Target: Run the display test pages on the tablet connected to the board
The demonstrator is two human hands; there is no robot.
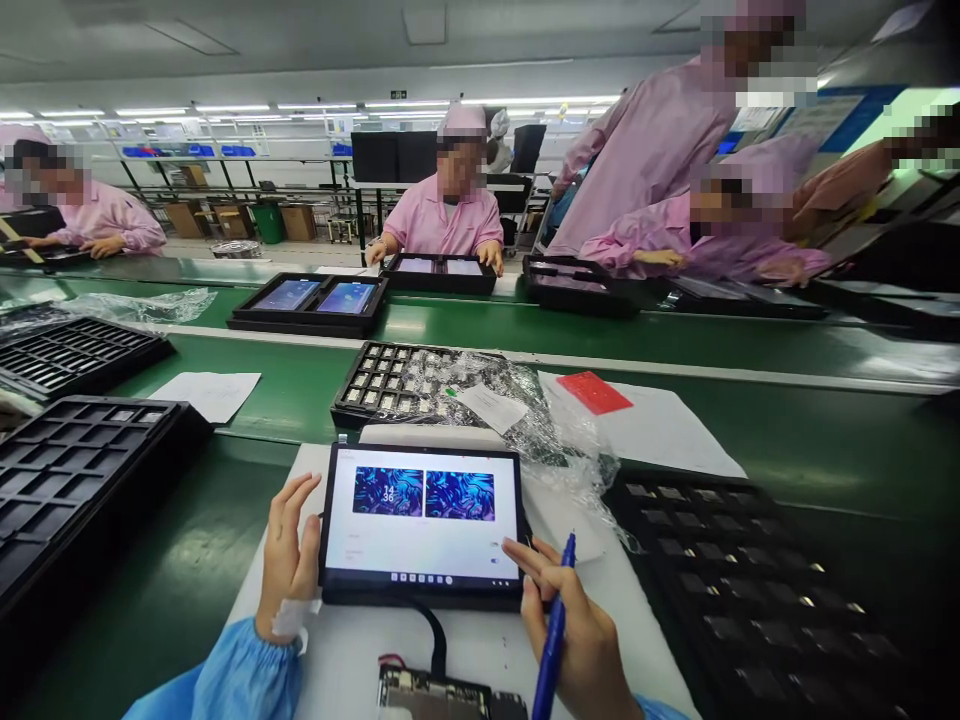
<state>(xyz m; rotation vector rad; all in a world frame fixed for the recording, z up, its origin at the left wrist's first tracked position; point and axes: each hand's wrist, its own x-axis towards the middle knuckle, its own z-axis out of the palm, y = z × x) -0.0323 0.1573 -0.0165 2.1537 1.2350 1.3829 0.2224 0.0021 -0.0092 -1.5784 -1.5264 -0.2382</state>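
Note:
A black tablet (422, 523) lies lit on a white mat (480, 650), its screen showing two blue wallpaper pictures. My left hand (289, 555) steadies the tablet's left edge, fingers apart against the frame. My right hand (577, 630) grips a blue pen (553, 632) while its forefinger touches the screen's lower right corner. A black cable (435, 640) runs from the tablet's bottom edge down to a bare circuit board (442, 697) at the near edge.
Black compartment trays stand at the left (67, 480) and right (757, 590); another, plastic-wrapped (420, 385), lies behind the tablet with papers and a red card (594, 392). Across the green conveyor (675, 345), several people in pink coats handle tablets in a black tray (307, 305).

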